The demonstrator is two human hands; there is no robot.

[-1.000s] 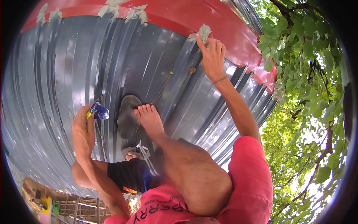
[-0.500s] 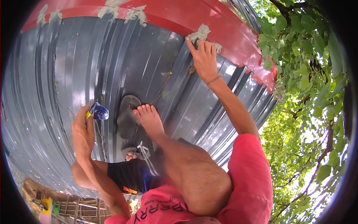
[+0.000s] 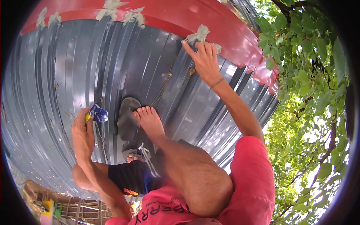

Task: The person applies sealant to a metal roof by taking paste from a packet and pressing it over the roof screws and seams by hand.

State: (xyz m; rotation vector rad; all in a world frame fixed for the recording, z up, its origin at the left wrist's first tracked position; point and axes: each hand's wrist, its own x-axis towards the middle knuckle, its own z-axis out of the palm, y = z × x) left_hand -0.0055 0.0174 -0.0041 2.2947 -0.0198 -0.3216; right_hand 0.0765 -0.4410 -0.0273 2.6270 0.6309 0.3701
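Observation:
At the left, my left hand (image 3: 82, 131) is closed round a small crumpled blue and yellow packet (image 3: 99, 113); its contents are hidden. My right hand (image 3: 203, 62) reaches up to the seam between the red metal flashing (image 3: 165, 17) and the grey ribbed roof sheet (image 3: 146, 52). Its index finger is stretched out, with the tip touching the roof rib beside a lump of grey sealant (image 3: 198, 34). The other fingers are bent, close under that lump, and I see nothing held in them.
More grey sealant patches (image 3: 134, 17) sit along the seam to the left. A dark flip-flop (image 3: 129, 119) lies beside my bare foot (image 3: 150, 122) on the roof. Thin twigs (image 3: 163, 88) lie on the sheet. Leafy branches (image 3: 315, 75) hang at the right.
My right index fingertip has slid slightly left and down along the seam, away from the sealant lump. My left hand keeps the packet in nearly the same place.

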